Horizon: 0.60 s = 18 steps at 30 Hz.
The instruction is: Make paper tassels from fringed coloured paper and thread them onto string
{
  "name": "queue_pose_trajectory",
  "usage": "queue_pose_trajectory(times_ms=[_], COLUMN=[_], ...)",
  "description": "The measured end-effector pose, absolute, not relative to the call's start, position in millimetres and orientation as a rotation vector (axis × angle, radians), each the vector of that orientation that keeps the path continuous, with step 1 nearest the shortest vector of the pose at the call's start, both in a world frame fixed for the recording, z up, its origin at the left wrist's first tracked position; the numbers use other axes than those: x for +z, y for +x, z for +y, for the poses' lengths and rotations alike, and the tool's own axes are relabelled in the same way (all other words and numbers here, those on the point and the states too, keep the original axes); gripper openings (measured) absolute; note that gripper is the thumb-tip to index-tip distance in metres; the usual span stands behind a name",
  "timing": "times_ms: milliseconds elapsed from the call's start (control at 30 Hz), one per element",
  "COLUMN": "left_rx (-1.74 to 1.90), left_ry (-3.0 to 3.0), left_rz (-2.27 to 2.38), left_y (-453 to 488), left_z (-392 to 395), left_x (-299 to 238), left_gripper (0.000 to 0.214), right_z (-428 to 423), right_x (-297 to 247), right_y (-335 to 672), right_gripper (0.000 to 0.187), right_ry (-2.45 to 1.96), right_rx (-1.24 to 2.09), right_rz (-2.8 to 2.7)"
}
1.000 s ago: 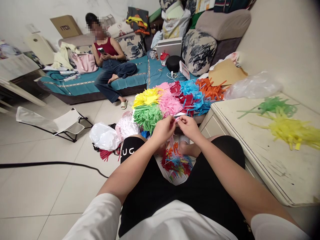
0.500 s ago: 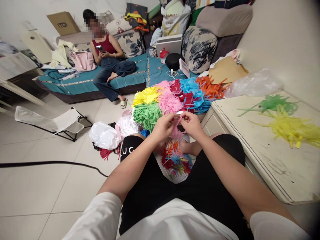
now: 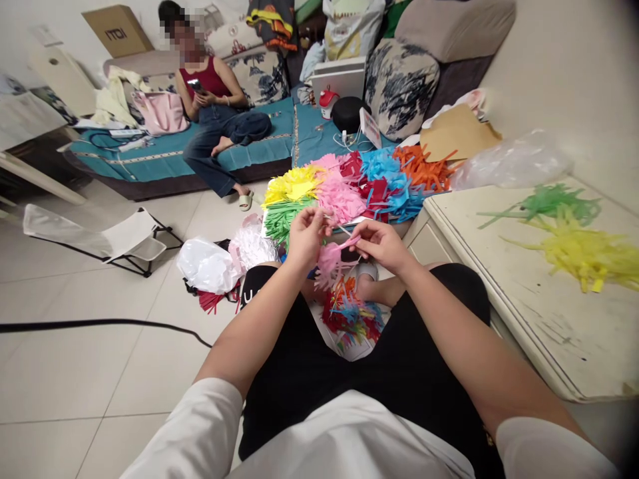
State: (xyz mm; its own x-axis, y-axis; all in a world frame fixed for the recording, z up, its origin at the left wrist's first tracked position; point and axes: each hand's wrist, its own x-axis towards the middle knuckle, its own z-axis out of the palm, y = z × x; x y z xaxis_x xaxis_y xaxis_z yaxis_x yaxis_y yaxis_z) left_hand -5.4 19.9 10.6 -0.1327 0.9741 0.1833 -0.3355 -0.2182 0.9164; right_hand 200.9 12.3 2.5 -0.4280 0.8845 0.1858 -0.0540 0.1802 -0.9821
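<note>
My right hand [image 3: 378, 245] is closed, pinching the twisted top of a pink fringed tissue tassel [image 3: 330, 265], whose strands hang down to the left between my knees. A thin white string [image 3: 344, 230] runs from its fingers toward my left hand [image 3: 307, 236], whose thumb and forefinger are pinched together on the far end. Just beyond my hands lie heaps of fringed tassels: yellow [image 3: 294, 186], green [image 3: 282, 219], pink [image 3: 339, 196], blue [image 3: 387, 169] and orange [image 3: 423, 166]. Below, between my feet, sits a pile of mixed-colour tassels [image 3: 352, 313].
At right, a cream cabinet [image 3: 529, 299] carries yellow fringe [image 3: 584, 249] and green fringe [image 3: 559, 203]. White plastic bags [image 3: 207, 266] and a low folding chair [image 3: 132, 233] stand on the left floor. Another person [image 3: 214, 86] sits on the teal-covered sofa [image 3: 164, 159], holding a phone.
My hands have moved apart, the left one leftward and up. The white string now shows stretched between them, and the pink tassel hangs further left.
</note>
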Motion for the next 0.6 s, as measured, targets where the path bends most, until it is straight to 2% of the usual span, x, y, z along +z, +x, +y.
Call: queue_pose_trajectory(times_ms=[167, 333, 433, 600], left_rx=[1.676, 1.606, 1.569, 1.469], left_ry=[0.681, 0.751, 0.738, 0.748], left_rz=[0.835, 0.621, 0.505, 0.396], left_y=[-15.7, -18.5, -17.1, -21.8], left_z=[17.9, 7.3, 2.5, -15.3], left_x=[30.8, 48.5, 55.0, 69.6], left_gripper=[0.024, 0.028, 0.03, 0.03], right_z=[14.0, 8.4, 6.1, -9.1], right_x=[-13.5, -38.0, -50.6, -76.8], right_y=[194.1, 172.8, 163.1, 149.3], right_gripper=[0.02, 0.023, 0.012, 0.019], right_ry=[-0.895, -0.915, -1.036, -1.168], right_rx=[1.455, 1.646, 1.57, 1.499], right_rz=[-1.888, -1.791, -2.013, -2.331])
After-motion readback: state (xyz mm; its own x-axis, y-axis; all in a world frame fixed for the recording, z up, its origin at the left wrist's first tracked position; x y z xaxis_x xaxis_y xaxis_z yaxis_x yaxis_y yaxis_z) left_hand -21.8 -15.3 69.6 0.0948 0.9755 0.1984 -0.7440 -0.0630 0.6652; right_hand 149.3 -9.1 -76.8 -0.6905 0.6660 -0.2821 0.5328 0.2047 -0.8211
